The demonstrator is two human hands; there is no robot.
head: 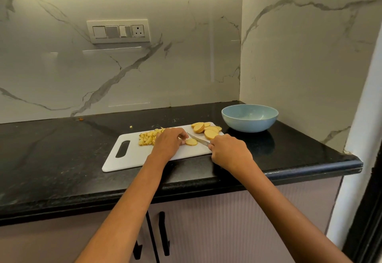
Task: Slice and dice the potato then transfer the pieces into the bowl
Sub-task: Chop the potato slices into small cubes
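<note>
- White plastic cutting board [132, 157] lies on the black tabletop [51, 159], just below the centre of the frame.
- Left hand [168, 143] has its fingers curled down, pinching a single potato slice [191, 142] flat on the board.
- Right hand [229, 149] is wrapped around the handle of a knife [197, 138], whose blade slants up-left to meet that slice.
- Diced potato pieces [147, 137] sit heaped on the board, left of the left hand.
- Uncut round slices [205, 129] overlap at the board's upper right corner.
- Blue bowl [249, 118] stands on the tabletop just right of the board, with no potato visible inside.
</note>
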